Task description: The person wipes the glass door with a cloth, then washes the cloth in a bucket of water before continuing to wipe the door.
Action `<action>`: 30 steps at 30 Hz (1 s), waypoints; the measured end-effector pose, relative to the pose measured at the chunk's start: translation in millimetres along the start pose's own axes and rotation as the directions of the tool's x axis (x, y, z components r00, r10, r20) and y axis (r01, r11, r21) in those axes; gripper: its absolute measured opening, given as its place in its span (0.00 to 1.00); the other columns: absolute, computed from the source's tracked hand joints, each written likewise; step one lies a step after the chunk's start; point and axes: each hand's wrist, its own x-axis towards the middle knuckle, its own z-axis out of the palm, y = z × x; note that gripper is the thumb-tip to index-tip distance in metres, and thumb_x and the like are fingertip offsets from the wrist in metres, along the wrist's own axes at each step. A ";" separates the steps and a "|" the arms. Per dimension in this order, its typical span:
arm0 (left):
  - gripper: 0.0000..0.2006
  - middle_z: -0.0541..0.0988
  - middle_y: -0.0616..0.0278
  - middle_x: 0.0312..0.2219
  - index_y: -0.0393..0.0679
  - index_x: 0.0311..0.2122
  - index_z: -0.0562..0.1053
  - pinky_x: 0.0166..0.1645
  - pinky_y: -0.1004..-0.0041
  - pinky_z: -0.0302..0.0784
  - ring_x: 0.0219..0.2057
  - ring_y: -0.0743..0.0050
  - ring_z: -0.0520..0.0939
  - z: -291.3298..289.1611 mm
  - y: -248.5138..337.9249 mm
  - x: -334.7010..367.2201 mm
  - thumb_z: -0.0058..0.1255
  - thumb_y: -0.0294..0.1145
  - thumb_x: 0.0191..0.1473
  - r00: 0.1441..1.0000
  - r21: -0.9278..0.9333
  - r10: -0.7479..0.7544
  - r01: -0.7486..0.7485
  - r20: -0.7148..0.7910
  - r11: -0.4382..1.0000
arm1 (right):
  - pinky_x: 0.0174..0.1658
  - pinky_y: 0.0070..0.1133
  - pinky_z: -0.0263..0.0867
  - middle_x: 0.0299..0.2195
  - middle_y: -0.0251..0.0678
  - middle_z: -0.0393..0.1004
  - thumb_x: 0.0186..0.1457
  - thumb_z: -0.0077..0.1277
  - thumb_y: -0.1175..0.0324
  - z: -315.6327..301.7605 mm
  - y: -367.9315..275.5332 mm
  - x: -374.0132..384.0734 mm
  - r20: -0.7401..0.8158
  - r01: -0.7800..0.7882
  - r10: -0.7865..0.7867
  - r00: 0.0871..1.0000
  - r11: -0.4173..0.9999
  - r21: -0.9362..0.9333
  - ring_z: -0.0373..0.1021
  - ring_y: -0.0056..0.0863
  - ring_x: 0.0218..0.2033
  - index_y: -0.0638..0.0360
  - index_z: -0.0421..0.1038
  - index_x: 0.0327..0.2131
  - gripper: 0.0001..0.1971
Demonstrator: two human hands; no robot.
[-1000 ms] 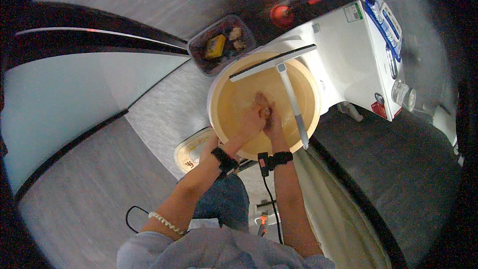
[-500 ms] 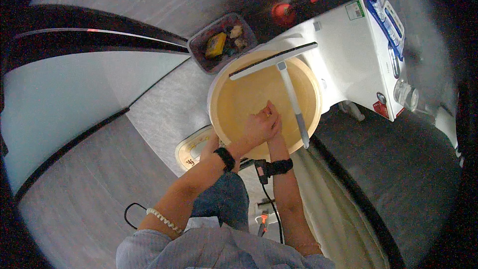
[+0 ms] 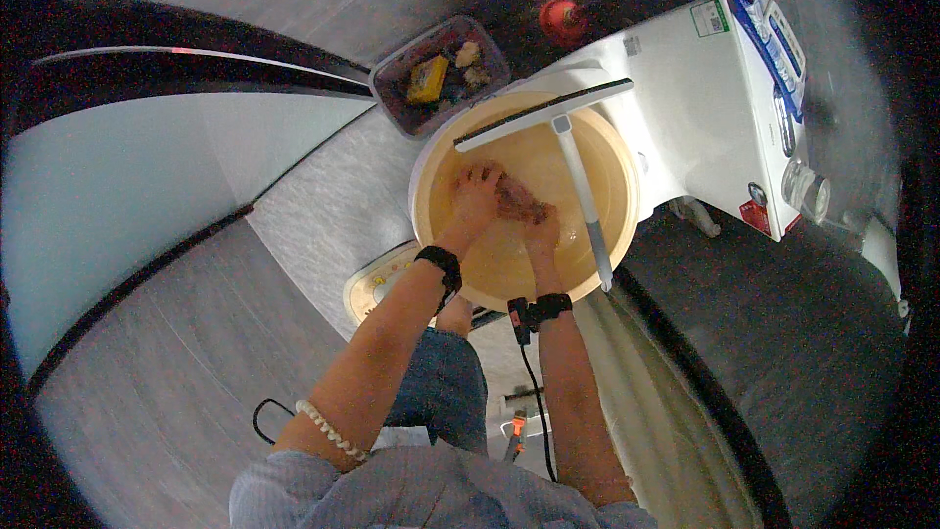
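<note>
Both hands are inside a round pale-yellow basin point(image 3: 423, 191), low over its bottom, where a shine suggests water. My left hand point(image 3: 475, 201) has its fingers curled over one end of a dark reddish-brown, wet-looking bundle point(image 3: 517, 198). Its kind is too blurred to tell. At the other end of the bundle, my right hand point(image 3: 540, 233) is closed, its fingertips partly hidden. A white and grey squeegee point(image 3: 580, 181) lies across the basin, its blade over the far rim and its handle end over the near right rim.
Beyond the basin stand a grey bin point(image 3: 387, 88) holding a yellow packet and crumpled scraps, and a red plunger point(image 3: 560, 20). A white toilet point(image 3: 676, 108) bears a blue wipes pack point(image 3: 769, 49). A glass panel point(image 3: 176, 186) stands left, a pale curtain point(image 3: 646, 402) hangs right.
My hands were clasped together near the basin's middle. They have moved apart, the left one farther forward and left, and the reddish-brown bundle now shows between them.
</note>
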 end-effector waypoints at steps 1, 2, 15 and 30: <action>0.16 0.73 0.53 0.39 0.46 0.48 0.66 0.39 0.69 0.72 0.35 0.57 0.77 1.8 4.3 -1.8 0.42 0.33 0.53 0.994 0.204 0.072 -0.055 -0.077 0.977 | 0.35 0.29 0.65 0.27 0.41 0.72 0.53 0.45 0.53 6.5 -4.1 -3.3 0.123 0.099 -0.091 0.988 0.993 -0.067 0.68 0.38 0.29 0.65 0.69 0.33 0.20; 0.15 0.75 0.54 0.37 0.45 0.46 0.67 0.39 0.69 0.72 0.35 0.58 0.77 -1.2 6.6 -4.0 0.42 0.33 0.53 0.995 0.083 -0.013 0.022 -0.103 0.996 | 0.35 0.29 0.65 0.27 0.43 0.73 0.52 0.46 0.53 7.3 -19.8 -6.7 0.257 0.208 -0.172 0.951 0.971 -0.118 0.69 0.40 0.29 0.65 0.69 0.33 0.20; 0.14 0.75 0.46 0.25 0.40 0.32 0.71 0.31 0.59 0.71 0.26 0.44 0.76 -15.2 69.6 -51.8 0.43 0.41 0.53 0.985 -0.404 0.010 0.063 0.175 0.912 | 0.40 0.24 0.63 0.37 0.28 0.72 0.56 0.42 0.49 -35.7 -85.8 -11.4 0.637 -0.667 0.200 0.744 0.186 0.721 0.67 0.26 0.38 0.57 0.68 0.42 0.22; 0.15 0.74 0.50 0.20 0.38 0.36 0.71 0.25 0.65 0.72 0.25 0.60 0.78 22.8 43.8 -41.5 0.43 0.41 0.52 0.972 0.185 0.234 -0.233 0.019 0.955 | 0.36 0.23 0.64 0.26 0.32 0.71 0.58 0.41 0.56 -26.9 -80.7 -24.1 0.563 -0.595 0.197 0.802 0.182 0.783 0.69 0.27 0.32 0.57 0.66 0.29 0.14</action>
